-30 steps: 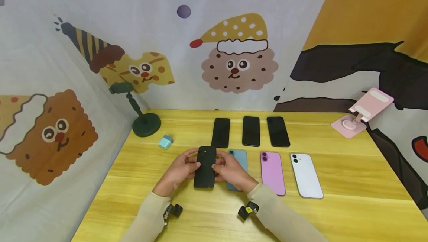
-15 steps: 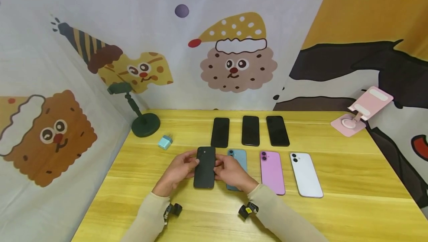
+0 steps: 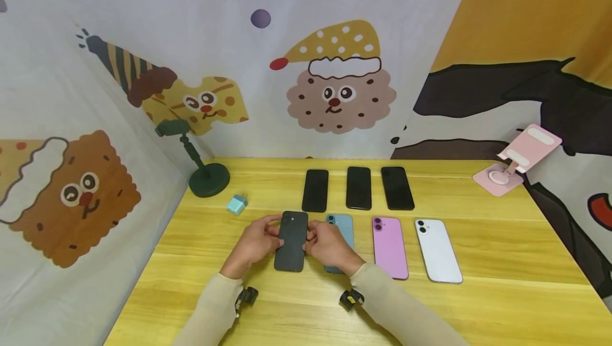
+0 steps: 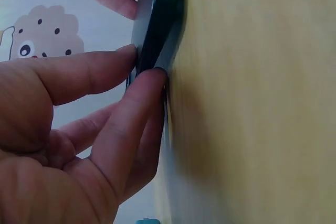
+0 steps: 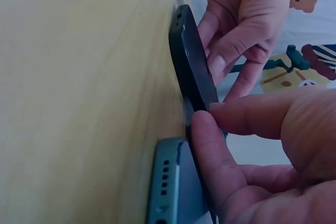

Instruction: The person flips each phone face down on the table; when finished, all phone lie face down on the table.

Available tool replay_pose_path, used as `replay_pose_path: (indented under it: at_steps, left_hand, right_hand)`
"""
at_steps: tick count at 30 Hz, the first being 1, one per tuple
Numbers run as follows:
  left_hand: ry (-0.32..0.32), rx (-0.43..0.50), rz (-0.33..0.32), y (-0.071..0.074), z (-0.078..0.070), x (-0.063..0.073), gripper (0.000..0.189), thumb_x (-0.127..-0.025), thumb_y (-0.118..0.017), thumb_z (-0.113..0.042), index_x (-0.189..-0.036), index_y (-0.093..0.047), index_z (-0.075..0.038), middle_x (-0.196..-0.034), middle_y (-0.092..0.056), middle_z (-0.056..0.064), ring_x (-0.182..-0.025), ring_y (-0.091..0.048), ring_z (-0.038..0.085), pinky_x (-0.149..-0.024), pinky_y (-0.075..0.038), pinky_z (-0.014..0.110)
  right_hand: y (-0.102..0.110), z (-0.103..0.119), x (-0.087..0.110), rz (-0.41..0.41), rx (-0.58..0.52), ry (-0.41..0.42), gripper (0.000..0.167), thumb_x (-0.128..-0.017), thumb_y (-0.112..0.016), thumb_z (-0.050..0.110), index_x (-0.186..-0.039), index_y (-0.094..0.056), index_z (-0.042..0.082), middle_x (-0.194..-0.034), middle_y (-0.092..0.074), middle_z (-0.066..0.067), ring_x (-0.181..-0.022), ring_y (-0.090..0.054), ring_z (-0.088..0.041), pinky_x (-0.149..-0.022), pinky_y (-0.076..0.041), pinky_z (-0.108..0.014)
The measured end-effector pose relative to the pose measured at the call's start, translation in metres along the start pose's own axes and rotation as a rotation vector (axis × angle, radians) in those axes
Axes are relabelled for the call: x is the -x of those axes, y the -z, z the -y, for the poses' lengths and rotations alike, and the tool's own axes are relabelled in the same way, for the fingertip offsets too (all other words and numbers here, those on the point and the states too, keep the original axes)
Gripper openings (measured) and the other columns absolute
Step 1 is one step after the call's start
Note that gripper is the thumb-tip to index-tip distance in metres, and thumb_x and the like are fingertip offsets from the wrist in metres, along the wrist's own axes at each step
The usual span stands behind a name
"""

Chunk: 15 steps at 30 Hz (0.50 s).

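Observation:
A black smartphone (image 3: 291,242) is between my two hands, low over the wooden table, with a small camera lens near its top. My left hand (image 3: 253,242) pinches its left edge, thumb on the upper face. On the opposite long edge my right hand (image 3: 330,244) pinches with thumb and finger. In the left wrist view the phone (image 4: 168,9) appears edge-on, close to the tabletop. The right wrist view shows the phone's (image 5: 191,61) dark side and bottom end. Partly under my right hand lies a blue phone (image 3: 346,229).
Right of the blue phone lie a pink phone (image 3: 389,250) and a white phone (image 3: 439,253). Behind are three black phones, the leftmost black phone (image 3: 315,191) nearest. A light blue charger plug (image 3: 236,205), a green stand (image 3: 209,180) and a pink phone stand (image 3: 530,149) stand around.
The black phone has shifted slightly left and toward me, its lower end swinging a little left. My left thumb has slid down along its edge. The other phones stay put.

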<state>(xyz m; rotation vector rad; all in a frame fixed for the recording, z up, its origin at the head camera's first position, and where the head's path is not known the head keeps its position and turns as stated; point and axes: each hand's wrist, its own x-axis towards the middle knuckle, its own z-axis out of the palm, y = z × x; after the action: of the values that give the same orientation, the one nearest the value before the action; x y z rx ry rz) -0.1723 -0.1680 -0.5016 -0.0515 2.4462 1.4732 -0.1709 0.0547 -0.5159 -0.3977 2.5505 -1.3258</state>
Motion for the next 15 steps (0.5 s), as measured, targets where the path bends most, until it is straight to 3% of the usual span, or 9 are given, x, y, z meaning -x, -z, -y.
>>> replay_pose_path:
  at_steps: [5,10,15]
  left_hand:
    - [-0.012,-0.076,-0.01,-0.0004,-0.0004,0.0,0.065,-0.088,-0.08,-0.002,-0.149,-0.061,-0.011,-0.104,-0.071,0.012,-0.083,-0.066,0.019,-0.068,-0.054,0.029]
    - [-0.007,-0.091,-0.011,0.0,-0.0014,-0.0007,0.061,-0.089,-0.08,-0.002,-0.147,-0.063,-0.009,-0.107,-0.072,0.012,-0.086,-0.067,0.019,-0.071,-0.057,0.029]
    - [0.002,-0.097,-0.015,-0.0004,-0.0012,-0.0007,0.057,-0.09,-0.079,-0.003,-0.145,-0.064,-0.007,-0.108,-0.071,0.012,-0.085,-0.066,0.02,-0.069,-0.055,0.028]
  right_hand:
    - [0.0016,0.0007,-0.0003,0.009,0.018,0.004,0.042,-0.089,-0.079,0.008,-0.127,-0.068,-0.005,-0.087,-0.066,0.0,-0.075,-0.059,-0.014,-0.074,-0.051,-0.031]
    - [0.0037,0.0006,-0.0007,0.007,-0.002,-0.029,0.056,-0.09,-0.081,0.015,-0.138,-0.063,-0.008,-0.091,-0.068,0.001,-0.079,-0.062,-0.012,-0.08,-0.054,-0.033]
    - [0.0052,0.0006,-0.0002,0.012,-0.06,-0.05,0.06,-0.091,-0.081,0.018,-0.141,-0.061,-0.008,-0.095,-0.07,-0.001,-0.082,-0.064,-0.013,-0.079,-0.055,-0.034]
